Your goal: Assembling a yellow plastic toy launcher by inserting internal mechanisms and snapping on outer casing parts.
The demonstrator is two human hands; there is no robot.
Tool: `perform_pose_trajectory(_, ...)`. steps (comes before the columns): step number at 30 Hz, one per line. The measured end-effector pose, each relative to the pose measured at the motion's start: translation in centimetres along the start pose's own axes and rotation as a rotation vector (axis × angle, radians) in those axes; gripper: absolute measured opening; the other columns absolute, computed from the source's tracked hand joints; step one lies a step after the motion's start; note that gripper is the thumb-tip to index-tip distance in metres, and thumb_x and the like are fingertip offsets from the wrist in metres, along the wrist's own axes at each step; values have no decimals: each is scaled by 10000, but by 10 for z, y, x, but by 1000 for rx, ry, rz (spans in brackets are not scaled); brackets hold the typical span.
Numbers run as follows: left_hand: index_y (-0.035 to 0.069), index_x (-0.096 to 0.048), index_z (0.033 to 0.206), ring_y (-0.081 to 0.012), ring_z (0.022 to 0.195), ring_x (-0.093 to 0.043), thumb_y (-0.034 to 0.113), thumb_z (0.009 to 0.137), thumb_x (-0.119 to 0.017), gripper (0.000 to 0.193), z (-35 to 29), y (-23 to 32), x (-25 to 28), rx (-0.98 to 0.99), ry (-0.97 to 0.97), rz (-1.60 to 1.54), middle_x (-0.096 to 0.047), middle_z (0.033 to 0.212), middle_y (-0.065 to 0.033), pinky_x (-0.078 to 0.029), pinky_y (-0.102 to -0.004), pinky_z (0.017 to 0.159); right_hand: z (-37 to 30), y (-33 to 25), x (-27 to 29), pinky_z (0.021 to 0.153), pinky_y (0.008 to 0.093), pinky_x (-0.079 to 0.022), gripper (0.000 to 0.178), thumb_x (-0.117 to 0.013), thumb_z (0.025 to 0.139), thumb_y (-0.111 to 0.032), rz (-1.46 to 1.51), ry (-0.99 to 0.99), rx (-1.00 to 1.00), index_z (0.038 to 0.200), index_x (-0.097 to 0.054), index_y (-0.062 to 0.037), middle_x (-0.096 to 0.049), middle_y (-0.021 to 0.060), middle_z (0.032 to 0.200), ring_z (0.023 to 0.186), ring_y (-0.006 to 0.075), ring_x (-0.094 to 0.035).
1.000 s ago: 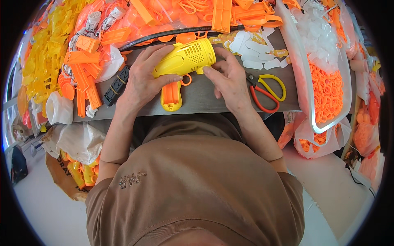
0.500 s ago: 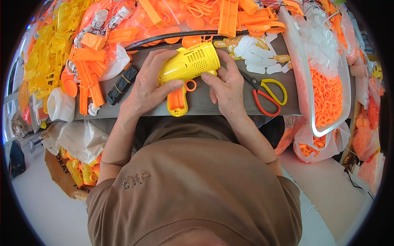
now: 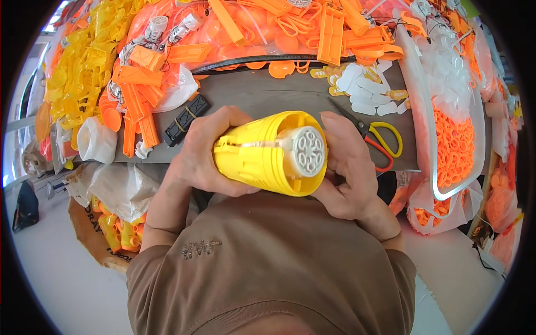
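Note:
A yellow plastic toy bubble gun (image 3: 245, 159) is held up near my chest, its wide round front end turned toward me and to the right. Inside that rim sits a white round nozzle (image 3: 308, 152) with several holes. My left hand (image 3: 206, 153) wraps round the rear of the body, fingers on top and thumb underneath. Curved along the front rim is my right hand (image 3: 354, 170), its thumb at the lower edge and its fingers at the far side. The handle and trigger are hidden.
Red-and-yellow-handled scissors (image 3: 385, 139) and white oval pieces (image 3: 363, 86) lie right on the grey table (image 3: 268, 92). A white bin (image 3: 427, 139) holds small orange rings. A banded black bundle (image 3: 187, 119), orange parts (image 3: 137, 100) and yellow shells (image 3: 78, 84) are left.
The bubble gun came closer to me and turned from a side view so its nozzle end shows. Both hands moved with it, and the camera view shifted slightly.

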State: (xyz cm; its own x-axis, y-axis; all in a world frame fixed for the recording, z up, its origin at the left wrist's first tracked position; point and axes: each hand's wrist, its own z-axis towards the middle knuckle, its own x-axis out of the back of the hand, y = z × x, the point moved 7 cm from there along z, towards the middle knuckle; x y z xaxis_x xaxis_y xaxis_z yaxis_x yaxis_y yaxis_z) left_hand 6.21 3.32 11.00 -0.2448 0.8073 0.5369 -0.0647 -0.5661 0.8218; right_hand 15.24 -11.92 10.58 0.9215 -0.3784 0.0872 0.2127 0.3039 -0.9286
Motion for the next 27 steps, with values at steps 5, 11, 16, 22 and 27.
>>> perform_pose_trajectory(5,-28,-555,964,-231,701,-605,233,475,-830,619,-14,-6,-2,-112,95,-41,-615,828,-122,-479,-306,641,4,-2,-3,736,276,-515,786,-618,768,106,-23,-65,1,1416,-192,-17,-476,217,1283,1022,250,-592)
perform_pose_trajectory(11,-43,-549,983,-249,710,-601,223,490,-836,629,-19,-3,1,-192,174,-21,-619,855,-159,-483,-319,642,28,-24,10,711,261,-480,873,-839,631,-196,-324,-105,56,1344,-365,-22,-466,178,1325,985,231,-591)
perform_pose_trajectory(16,-49,-532,1016,-272,738,-604,203,522,-849,639,-21,-1,-3,-187,154,1,-610,906,-180,-485,-323,660,33,-34,9,887,348,-448,975,-863,543,-342,-283,-119,126,1321,-385,-2,-446,185,1338,1121,285,-525)
perform_pose_trajectory(22,-46,-512,1046,-284,757,-602,174,528,-840,651,-25,-2,-4,-144,133,20,-598,923,-184,-485,-332,664,28,-19,-8,955,391,-417,942,-868,560,-292,-106,-223,35,1309,-386,17,-463,191,1307,1163,319,-501)
perform_pose_trajectory(27,-37,-509,1061,-285,778,-594,133,526,-816,641,-25,3,-3,-124,97,14,-591,942,-178,-479,-340,673,27,-15,-9,947,377,-421,867,-854,605,-201,-59,-196,51,1306,-389,8,-489,183,1266,1143,305,-514)
